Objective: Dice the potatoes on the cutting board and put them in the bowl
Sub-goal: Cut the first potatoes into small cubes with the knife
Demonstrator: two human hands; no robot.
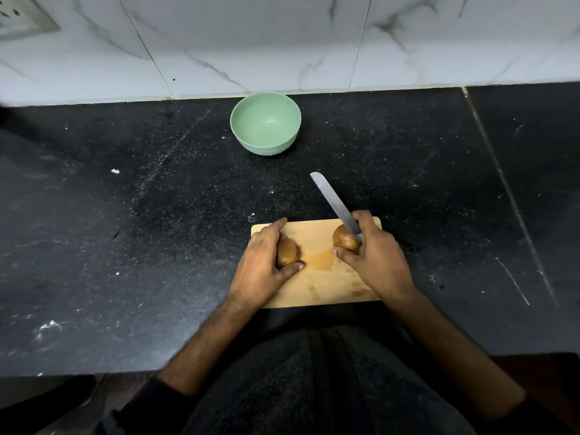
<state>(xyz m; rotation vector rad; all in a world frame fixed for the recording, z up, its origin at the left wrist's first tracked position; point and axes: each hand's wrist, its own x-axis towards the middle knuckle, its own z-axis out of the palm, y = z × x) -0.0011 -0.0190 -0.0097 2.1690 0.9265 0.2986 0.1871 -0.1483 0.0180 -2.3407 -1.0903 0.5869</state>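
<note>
Potatoes, brown, rounded, on pale wooden cutting board (pixel 317 287): left potato (pixel 287 252) gripped by left hand (pixel 266 259); right potato (pixel 344 238) beside right hand (pixel 373 252) clasping steel knife (pixel 334 202). Smooth green bowl (pixel 265 123) on speckled black counter (pixel 157 215).

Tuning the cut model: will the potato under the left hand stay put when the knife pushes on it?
The potato looks rounded and whole, so it would probably roll if released. The left hand wraps it, likely steadying it. The wet patch on the board suggests some slip.

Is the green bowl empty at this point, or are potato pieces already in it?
Empty. The green bowl stands upright, its bare inside showing no pieces. Both potatoes look whole on the cutting board.
</note>
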